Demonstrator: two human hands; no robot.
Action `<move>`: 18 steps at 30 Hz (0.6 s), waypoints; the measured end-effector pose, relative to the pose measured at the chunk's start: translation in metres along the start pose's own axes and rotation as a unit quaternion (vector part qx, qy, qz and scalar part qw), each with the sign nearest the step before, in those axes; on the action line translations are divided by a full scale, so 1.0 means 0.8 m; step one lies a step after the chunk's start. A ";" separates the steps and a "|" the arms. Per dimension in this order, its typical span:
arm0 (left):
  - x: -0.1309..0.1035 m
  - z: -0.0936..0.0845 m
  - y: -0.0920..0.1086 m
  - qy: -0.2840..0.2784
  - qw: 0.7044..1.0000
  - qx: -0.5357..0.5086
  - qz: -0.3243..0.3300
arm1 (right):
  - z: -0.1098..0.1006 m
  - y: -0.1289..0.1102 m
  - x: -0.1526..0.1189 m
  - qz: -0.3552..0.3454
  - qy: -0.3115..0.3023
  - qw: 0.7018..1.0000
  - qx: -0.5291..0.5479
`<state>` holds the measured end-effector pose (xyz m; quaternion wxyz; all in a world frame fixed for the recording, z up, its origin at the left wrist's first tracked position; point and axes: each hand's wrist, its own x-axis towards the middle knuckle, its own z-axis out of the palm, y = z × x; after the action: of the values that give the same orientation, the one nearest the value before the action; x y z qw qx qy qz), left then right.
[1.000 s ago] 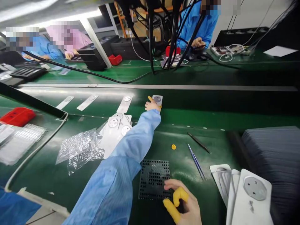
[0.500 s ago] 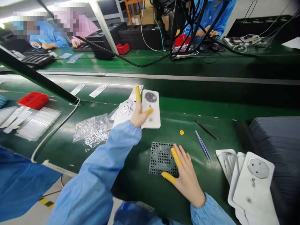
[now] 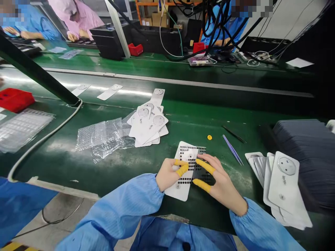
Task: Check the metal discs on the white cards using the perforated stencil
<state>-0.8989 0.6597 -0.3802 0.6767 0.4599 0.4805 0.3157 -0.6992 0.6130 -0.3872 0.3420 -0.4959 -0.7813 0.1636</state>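
Observation:
A white phone-back-shaped panel (image 3: 172,192) lies slanted at the front of the bench. Over its right part extends a clear sheet with rows of black dots (image 3: 202,150). My left hand (image 3: 169,173) is at the panel's left side, yellow-covered thumb and forefinger pinched together over the dotted sheet; what is between the tips is too small to make out. My right hand (image 3: 222,183) rests at the sheet's right side, its yellow-covered thumb and forefinger apart, fingertips at the dots. Beyond my hands is a loose pile of similar white panels (image 3: 149,127).
Purple tweezers (image 3: 232,150), dark tweezers (image 3: 233,134) and a small yellow disc (image 3: 209,137) lie right of centre. More white panels (image 3: 284,186) are stacked beside dark upright sheets (image 3: 300,153). Clear plastic sheets (image 3: 101,137) and a cable (image 3: 49,136) lie leftward. Co-workers sit across.
My left hand has come back toward me from the pile with a white panel, now lying partly under the dotted sheet. My right hand stays by the sheet; the camera view has shifted.

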 end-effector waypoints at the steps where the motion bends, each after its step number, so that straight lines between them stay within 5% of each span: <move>1: -0.002 0.002 -0.003 0.003 1.000 -0.006 -0.008 | -0.002 -0.006 0.003 0.008 0.007 1.000 0.014; 5: -0.005 0.000 -0.010 -0.005 0.999 -0.033 -0.040 | 0.004 -0.017 0.015 0.005 0.062 0.997 0.054; 14: 0.003 0.001 -0.018 0.003 0.988 -0.087 -0.124 | 0.031 0.001 0.004 0.032 -0.057 0.996 0.068; 18: 0.001 0.003 -0.013 -0.057 0.989 -0.079 -0.107 | 0.028 0.003 0.004 -0.022 -0.043 0.999 0.025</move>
<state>-0.8968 0.6557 -0.3899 0.7674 0.3681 0.4607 0.2519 -0.7140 0.6185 -0.4034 0.3239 -0.4625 -0.8015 0.1966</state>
